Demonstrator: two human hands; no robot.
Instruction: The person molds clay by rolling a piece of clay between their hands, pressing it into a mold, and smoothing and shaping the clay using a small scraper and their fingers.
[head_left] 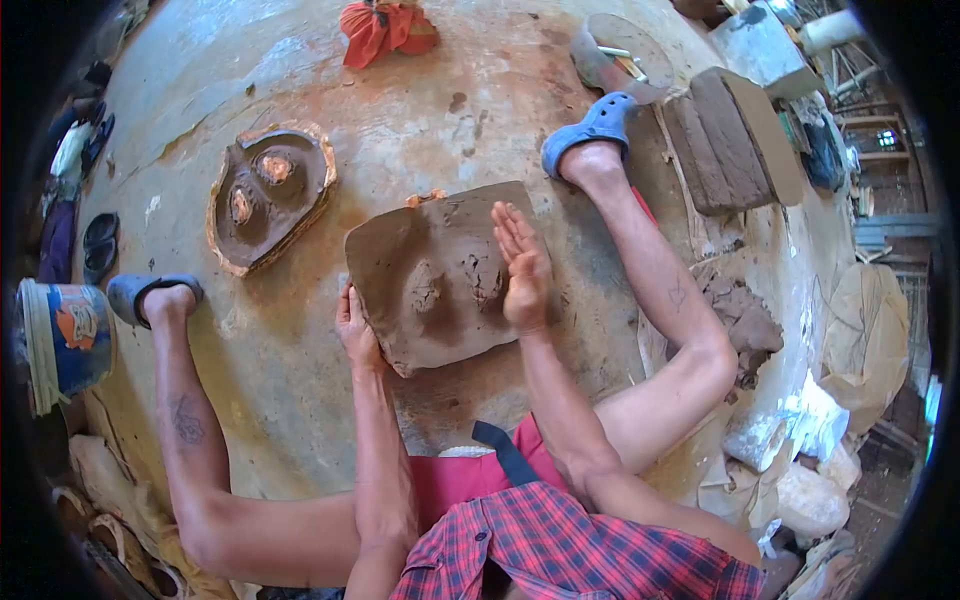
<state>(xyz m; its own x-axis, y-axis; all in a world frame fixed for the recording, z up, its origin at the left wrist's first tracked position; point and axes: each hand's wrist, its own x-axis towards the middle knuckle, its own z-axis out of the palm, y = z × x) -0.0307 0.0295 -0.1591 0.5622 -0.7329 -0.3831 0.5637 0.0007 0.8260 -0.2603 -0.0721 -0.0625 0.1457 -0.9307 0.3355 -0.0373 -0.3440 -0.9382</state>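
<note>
A brown clay slab (385, 265) lies in front of me, with two cracked raised bumps in its middle and orange mold bits showing at its top and lower edges. My left hand (358, 328) is at the slab's lower left edge, thumb up, fingers partly hidden under it. On the right part of the slab rests my right hand (522, 268), its fingers stretched out and nothing in its grip. At the upper left is an orange-rimmed mold (325, 180) lined with clay, with two round humps inside.
My legs spread to both sides, a blue clog (598, 125) on the right foot. Stacked clay blocks (715, 140), loose clay (745, 325) and a round basin (650, 60) lie right. A bucket (80, 335) stands left; red cloth (375, 35) lies ahead.
</note>
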